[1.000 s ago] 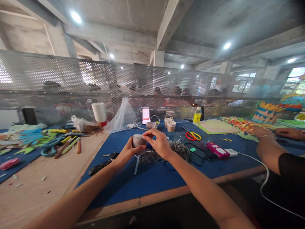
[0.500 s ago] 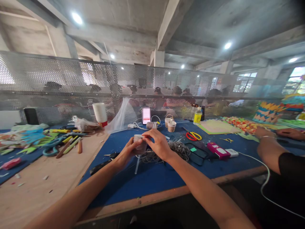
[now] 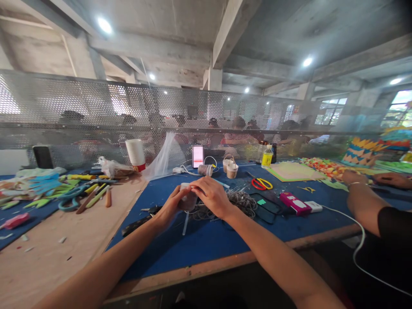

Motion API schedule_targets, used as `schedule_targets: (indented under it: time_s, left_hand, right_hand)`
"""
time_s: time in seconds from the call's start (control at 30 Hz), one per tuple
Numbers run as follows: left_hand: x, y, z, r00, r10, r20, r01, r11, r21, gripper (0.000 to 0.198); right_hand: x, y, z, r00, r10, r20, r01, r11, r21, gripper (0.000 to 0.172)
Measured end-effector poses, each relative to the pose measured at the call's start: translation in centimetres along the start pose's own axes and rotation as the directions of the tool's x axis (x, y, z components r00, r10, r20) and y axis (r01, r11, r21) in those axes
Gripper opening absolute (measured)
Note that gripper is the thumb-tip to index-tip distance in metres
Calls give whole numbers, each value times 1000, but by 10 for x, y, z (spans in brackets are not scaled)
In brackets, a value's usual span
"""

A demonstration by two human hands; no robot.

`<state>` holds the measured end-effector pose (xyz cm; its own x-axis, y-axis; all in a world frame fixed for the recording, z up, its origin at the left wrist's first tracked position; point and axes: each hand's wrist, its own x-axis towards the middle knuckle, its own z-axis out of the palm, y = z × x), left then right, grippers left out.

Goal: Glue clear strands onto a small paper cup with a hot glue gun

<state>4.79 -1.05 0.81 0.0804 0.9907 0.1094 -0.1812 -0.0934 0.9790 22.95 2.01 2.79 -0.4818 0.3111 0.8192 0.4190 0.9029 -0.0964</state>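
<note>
My left hand [image 3: 170, 205] is closed round a small pale cup [image 3: 187, 201], held above the blue mat. My right hand [image 3: 210, 194] has its fingers pinched together at the cup's upper rim; what lies between the fingertips is hidden. Below the cup, a thin translucent strip [image 3: 186, 224] shows against the mat. Just behind and right of my hands lies a tangled heap of grey-brown cord [image 3: 241, 204]. Farther back are a spool of cord [image 3: 205, 170] and small cups with handles [image 3: 231, 171].
Red-and-yellow scissors [image 3: 261, 184], a magenta box [image 3: 295, 203] and a yellow-labelled bottle [image 3: 267, 156] are to the right. Stacked paper cups [image 3: 135, 154] and several tools [image 3: 93, 195] stand left. A lit phone [image 3: 198, 156] leans at the back. A co-worker's arm [image 3: 362, 201] reaches in at right.
My right hand's fingers have shifted slightly left and down over the cup's rim. The left hand still holds the cup in nearly the same place.
</note>
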Motion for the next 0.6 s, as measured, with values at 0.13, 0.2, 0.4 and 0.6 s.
schedule_targets:
  time_s: [0.13,0.2,0.4,0.6]
  left_hand:
    - [1,0,-2,1000,9,3,-9,1000,-6,41]
    - [1,1,-3,1000,2,5,-2,1000,-28,42]
    - [-1,6,-6,996,-58,74,66,992,-108,48]
    - [-2,8,-6,996,-54,73,66,984,-168,45]
  right_hand:
    - [-1,2,0,998,45,-39,-43,998,47,13]
    - [-1,4,0,995,81,-62,-77,995,63,11]
    - [1,5,-3,982,165,-88,-154,981,115,7]
    - [2,2,-2,965,245,-91,-226,957,180,7]
